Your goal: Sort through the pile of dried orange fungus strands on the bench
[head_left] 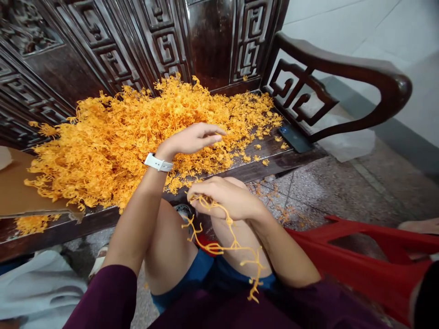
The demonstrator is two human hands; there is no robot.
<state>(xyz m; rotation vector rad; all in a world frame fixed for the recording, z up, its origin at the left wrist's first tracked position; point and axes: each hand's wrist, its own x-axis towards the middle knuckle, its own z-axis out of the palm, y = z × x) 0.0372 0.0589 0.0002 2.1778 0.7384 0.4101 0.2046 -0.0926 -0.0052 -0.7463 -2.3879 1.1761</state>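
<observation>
Below the right hand (226, 196), over the person's thighs and blue shorts (199, 274), hangs an orange plastic strip (236, 246). Its upper end runs up to the curled fingers, which are closed on it; the exact grip is partly hidden by the back of the hand. From there the strip drops in a loose, crooked line, one branch reaching left and another trailing down toward the purple shirt (113, 283). It is thin and bendy, with short twig-like stubs along it and narrow split loops in the middle.

Beyond the right hand, on the dark wooden table (254, 171), lies a big orange pile (113, 141). The left hand (194, 139) is over the front middle of this pile, palm down, fingers loosely stretched to the right and the thumb a little apart. It is partly open and shows nothing in its grasp, though the palm is out of sight; whether it touches the pile cannot be told. A white watch (158, 162) sits on that wrist.

The pile is made of many small, spidery pieces with thin curled legs, tangled together. It is heaped high at the left and middle and thins out on the right into single pieces near a dark phone (295, 138). At its left end stands a piece of cardboard (30, 183), with more orange pieces (32, 224) beside its lower edge.
</observation>
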